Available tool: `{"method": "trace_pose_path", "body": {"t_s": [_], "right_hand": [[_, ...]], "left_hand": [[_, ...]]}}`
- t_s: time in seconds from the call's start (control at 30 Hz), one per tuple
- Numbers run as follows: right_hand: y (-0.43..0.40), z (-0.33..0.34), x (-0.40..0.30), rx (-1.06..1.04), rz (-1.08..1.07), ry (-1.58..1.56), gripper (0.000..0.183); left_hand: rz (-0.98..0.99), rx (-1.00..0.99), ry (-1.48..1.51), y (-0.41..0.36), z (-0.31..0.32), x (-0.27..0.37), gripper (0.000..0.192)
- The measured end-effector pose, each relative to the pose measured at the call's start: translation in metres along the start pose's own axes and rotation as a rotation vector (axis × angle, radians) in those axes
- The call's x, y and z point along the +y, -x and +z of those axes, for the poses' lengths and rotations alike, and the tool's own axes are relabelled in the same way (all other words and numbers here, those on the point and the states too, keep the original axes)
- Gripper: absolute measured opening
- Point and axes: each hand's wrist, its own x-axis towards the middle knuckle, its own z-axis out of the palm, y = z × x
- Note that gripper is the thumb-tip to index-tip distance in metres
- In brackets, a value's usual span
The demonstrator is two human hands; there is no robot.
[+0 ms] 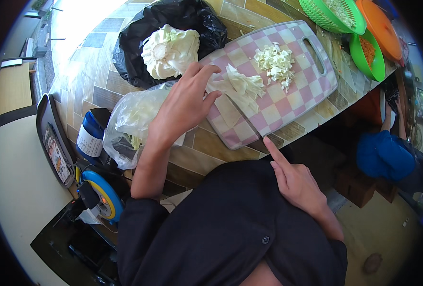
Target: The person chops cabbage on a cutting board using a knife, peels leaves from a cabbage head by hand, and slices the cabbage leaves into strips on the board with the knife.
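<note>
My right hand (pixel 297 180) holds a kitchen knife (pixel 245 118) at the board's near edge, its index finger stretched along the top and its blade lying over the checkered cutting board (pixel 279 111). Beside the blade, on the far side, lie partly sliced cabbage leaves (pixel 245 85). My left hand (pixel 188 100) hovers by the board's left edge, fingers apart and curved, near the pale leaves; whether the fingertips touch them I cannot tell. Chopped cabbage (pixel 276 64) is heaped farther right on the board. A cabbage head (pixel 170 52) rests on a black plastic bag (pixel 131 53) beyond my left hand.
A clear plastic bag with cabbage pieces (pixel 138 114) lies left of my forearm. At the right stand a green colander (pixel 315 16), a green bowl (pixel 377 66) with shredded orange food and an orange lid (pixel 381 28). A cable reel (pixel 114 200) is lower left; a person in blue (pixel 385 153) is at right.
</note>
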Motion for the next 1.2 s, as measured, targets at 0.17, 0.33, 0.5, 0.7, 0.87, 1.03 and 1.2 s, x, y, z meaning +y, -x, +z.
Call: {"method": "trace_pose_path", "body": {"t_s": [0.17,0.33,0.5,0.7,0.87,1.03,1.2], "right_hand": [[0.000,0.000,-0.001,-0.008,-0.005,0.034,0.063],[-0.004,-0.007,-0.006,0.035,-0.046,-0.004,0.066],[-0.010,-0.003,-0.006,0.006,-0.022,0.043,0.066],[-0.012,-0.004,-0.008,0.020,-0.036,0.025,0.065],[-0.020,-0.003,-0.009,0.024,-0.037,0.012,0.065],[-0.025,0.000,-0.007,-0.004,-0.024,0.092,0.066],[-0.031,-0.005,-0.011,-0.062,0.001,0.080,0.067]], "left_hand": [[-0.030,0.021,-0.045,-0.002,0.001,-0.005,0.042],[-0.083,-0.076,0.005,-0.006,-0.007,-0.001,0.042],[-0.093,-0.008,0.045,-0.004,-0.004,0.005,0.036],[-0.082,0.084,-0.067,-0.003,0.000,-0.003,0.030],[-0.088,0.071,-0.077,-0.004,0.001,-0.005,0.027],[-0.085,0.087,-0.076,-0.006,0.003,-0.006,0.025],[-0.084,0.097,-0.063,-0.007,0.008,-0.009,0.024]]}}
